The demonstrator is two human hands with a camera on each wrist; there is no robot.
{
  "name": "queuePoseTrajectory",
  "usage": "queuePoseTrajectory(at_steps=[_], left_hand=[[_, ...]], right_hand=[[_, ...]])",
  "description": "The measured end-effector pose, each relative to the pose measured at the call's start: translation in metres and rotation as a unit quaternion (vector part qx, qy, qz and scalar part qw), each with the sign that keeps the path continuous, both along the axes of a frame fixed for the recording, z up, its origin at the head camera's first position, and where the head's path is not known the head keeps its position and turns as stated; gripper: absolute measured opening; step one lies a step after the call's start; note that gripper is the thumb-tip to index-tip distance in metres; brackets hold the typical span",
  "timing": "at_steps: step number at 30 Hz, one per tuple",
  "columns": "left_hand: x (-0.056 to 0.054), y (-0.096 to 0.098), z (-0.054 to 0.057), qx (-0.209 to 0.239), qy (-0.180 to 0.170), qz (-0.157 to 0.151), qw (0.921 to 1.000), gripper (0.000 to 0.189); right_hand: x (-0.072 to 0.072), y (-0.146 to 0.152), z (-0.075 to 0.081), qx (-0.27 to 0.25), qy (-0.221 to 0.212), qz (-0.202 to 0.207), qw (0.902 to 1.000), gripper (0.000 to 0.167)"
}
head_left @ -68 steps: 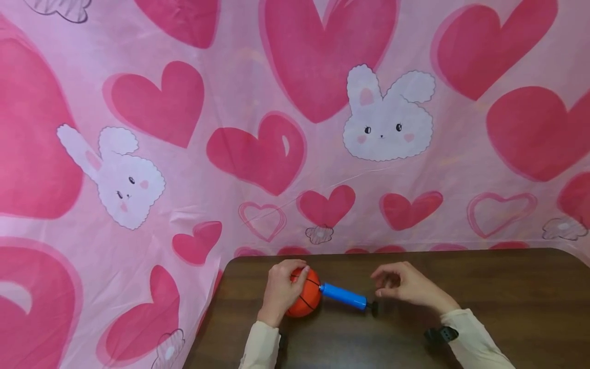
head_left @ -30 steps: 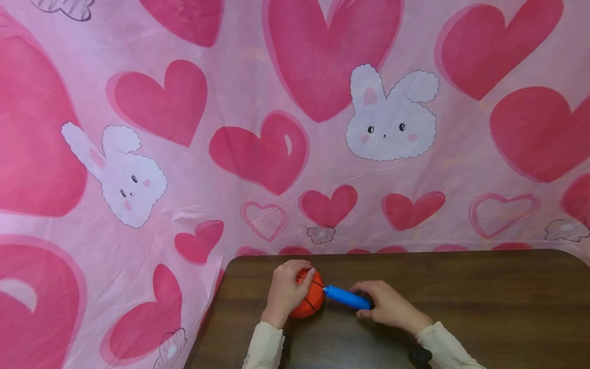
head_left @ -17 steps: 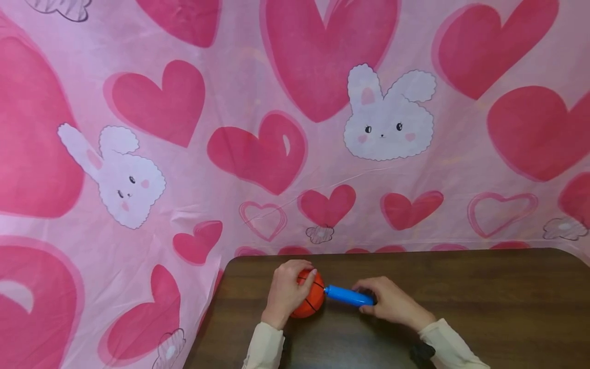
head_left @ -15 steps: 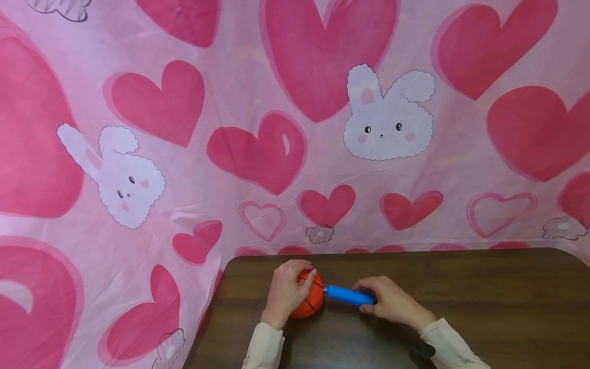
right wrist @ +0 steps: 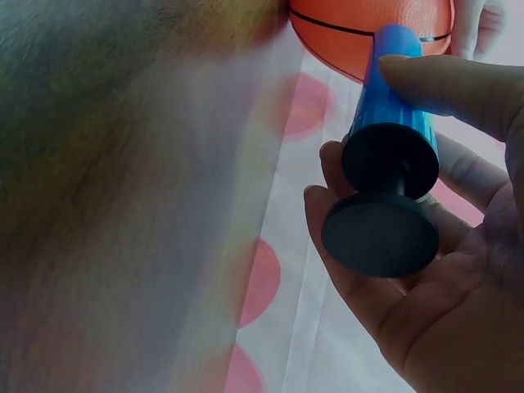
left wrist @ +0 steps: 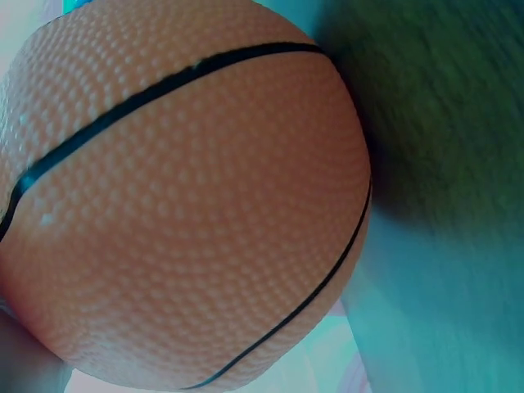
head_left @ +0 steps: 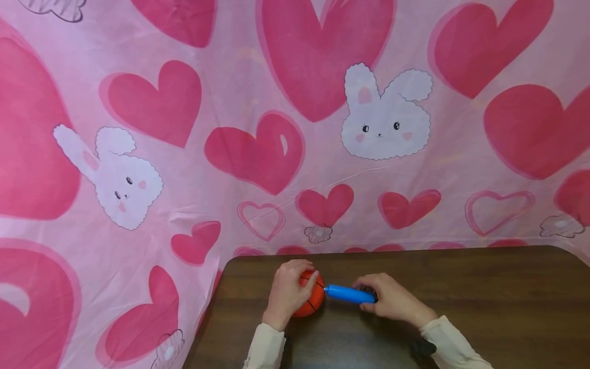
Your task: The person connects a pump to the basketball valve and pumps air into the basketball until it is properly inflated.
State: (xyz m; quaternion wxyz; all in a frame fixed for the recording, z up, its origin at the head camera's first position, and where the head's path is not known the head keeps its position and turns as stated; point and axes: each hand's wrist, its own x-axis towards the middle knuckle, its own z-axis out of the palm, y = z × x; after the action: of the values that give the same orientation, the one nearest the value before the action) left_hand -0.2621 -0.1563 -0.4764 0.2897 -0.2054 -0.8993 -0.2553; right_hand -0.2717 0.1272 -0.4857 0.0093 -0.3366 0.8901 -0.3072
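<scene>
An orange mini basketball (head_left: 313, 300) with black lines lies on the brown table, and my left hand (head_left: 288, 289) grips it from the left, thumb over its top. In the left wrist view the pebbled ball (left wrist: 196, 213) fills most of the picture. A blue hand pump (head_left: 348, 293) points at the ball's right side, its thin metal tip right at the ball's surface. My right hand (head_left: 392, 300) holds the pump's rear end. Seen from the right wrist, thumb and fingers curl round the blue barrel, and the round black handle (right wrist: 381, 233) sits close behind the barrel's black end cap.
The dark wood table (head_left: 498, 302) stretches to the right of the hands. Behind it and to the left hangs a pink cloth (head_left: 230, 66) printed with hearts and rabbit faces. A black band (head_left: 421, 348) is at the right wrist.
My right hand, apart from the pump at first, has moved left and taken hold of its rear end. The ball and left hand have shifted slightly right; little differs in the last half second.
</scene>
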Motion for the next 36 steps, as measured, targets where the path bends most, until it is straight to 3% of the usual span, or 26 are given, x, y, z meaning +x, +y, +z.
queuePoseTrajectory(at_steps=[21, 36], left_hand=[[-0.002, 0.001, -0.005, -0.008, 0.033, -0.002, 0.9994, 0.012], [-0.001, 0.005, -0.004, -0.009, 0.022, -0.002, 0.9997, 0.013]], right_hand=[[-0.012, -0.035, 0.003, 0.004, 0.057, 0.031, 0.9979, 0.031], [-0.019, -0.055, 0.004, 0.005, 0.002, 0.033, 0.9994, 0.029]])
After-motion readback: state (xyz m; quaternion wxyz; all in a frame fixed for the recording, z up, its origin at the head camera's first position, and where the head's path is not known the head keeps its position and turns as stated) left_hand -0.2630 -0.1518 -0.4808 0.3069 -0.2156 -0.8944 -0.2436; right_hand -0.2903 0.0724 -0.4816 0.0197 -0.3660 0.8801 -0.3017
